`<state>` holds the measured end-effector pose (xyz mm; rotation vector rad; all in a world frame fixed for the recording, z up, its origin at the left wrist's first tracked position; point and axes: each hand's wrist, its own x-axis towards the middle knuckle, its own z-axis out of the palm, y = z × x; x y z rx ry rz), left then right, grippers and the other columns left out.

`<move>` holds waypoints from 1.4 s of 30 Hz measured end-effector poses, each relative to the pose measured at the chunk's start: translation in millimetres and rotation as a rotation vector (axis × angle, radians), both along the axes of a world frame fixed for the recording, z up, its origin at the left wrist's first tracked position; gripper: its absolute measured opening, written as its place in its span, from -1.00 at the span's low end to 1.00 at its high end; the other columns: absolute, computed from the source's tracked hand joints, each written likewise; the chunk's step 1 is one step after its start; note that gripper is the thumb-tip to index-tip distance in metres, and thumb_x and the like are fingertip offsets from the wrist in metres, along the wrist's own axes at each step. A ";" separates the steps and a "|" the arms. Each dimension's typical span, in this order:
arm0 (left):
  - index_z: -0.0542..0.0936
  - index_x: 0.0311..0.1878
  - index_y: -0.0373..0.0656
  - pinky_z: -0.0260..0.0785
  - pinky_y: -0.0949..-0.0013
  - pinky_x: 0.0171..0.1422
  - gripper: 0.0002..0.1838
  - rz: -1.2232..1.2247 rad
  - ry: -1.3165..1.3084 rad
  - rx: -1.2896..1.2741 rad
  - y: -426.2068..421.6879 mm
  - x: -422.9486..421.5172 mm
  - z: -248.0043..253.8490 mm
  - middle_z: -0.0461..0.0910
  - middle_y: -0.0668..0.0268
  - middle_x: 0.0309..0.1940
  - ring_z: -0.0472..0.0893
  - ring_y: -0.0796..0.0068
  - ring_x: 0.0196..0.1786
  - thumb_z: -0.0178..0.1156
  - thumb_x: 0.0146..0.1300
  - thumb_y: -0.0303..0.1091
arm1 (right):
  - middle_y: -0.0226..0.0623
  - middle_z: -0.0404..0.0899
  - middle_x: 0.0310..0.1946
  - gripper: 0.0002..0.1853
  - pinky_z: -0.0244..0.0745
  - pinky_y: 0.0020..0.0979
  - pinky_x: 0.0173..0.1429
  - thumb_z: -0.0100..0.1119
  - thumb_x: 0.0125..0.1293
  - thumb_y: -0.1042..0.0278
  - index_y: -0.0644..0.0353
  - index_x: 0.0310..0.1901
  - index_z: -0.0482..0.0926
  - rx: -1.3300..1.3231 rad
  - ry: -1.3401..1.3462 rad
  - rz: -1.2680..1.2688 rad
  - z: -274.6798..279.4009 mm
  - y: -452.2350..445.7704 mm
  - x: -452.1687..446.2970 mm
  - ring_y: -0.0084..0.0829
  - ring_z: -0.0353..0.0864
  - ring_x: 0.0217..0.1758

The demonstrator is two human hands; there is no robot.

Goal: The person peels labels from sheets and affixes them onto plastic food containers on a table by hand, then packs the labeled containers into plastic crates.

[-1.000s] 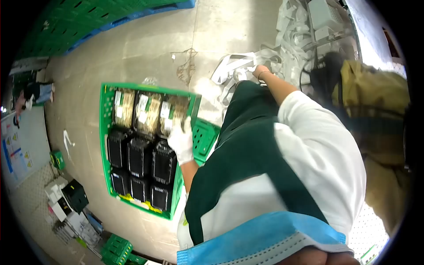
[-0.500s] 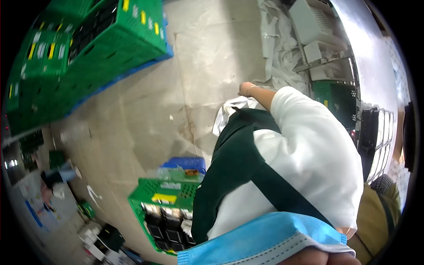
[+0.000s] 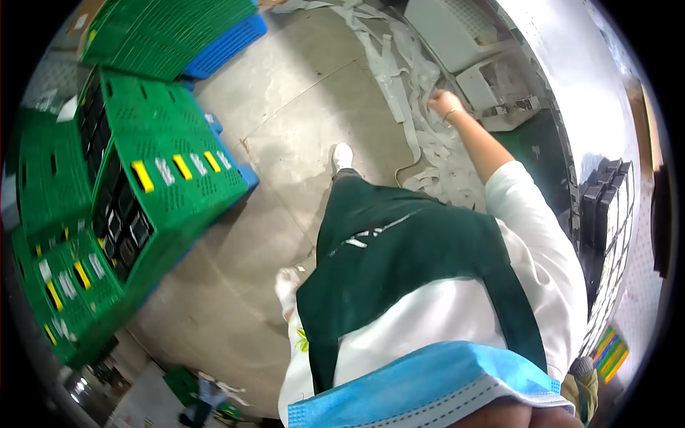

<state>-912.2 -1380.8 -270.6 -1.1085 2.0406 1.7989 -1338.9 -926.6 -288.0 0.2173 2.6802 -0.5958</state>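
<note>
Right hand (image 3: 444, 105), curled closed as far as one can tell, hangs above loose white straps (image 3: 444, 158).

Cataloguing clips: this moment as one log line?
left hand: gloved, beside green apron; right hand: bare, near white strips; green crates: stacked, left

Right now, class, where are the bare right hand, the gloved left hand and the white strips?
Bare right hand (image 3: 444, 103): head view, middle of the hand.
Gloved left hand (image 3: 287, 284): head view, middle of the glove.
White strips (image 3: 424, 78): head view, middle of the heap.
</note>
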 end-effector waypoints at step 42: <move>0.47 -0.24 -0.32 0.36 0.46 -0.29 -0.78 -0.116 -0.900 -0.034 93.8 -503.1 -87.4 0.54 0.21 -0.47 0.53 0.46 -0.40 0.04 0.14 -0.34 | -0.27 0.53 -0.20 -0.61 0.39 -0.27 -0.13 0.03 0.06 -0.06 -0.06 -0.13 0.51 0.628 0.351 -0.476 -186.6 291.9 -428.1 -0.25 0.49 -0.14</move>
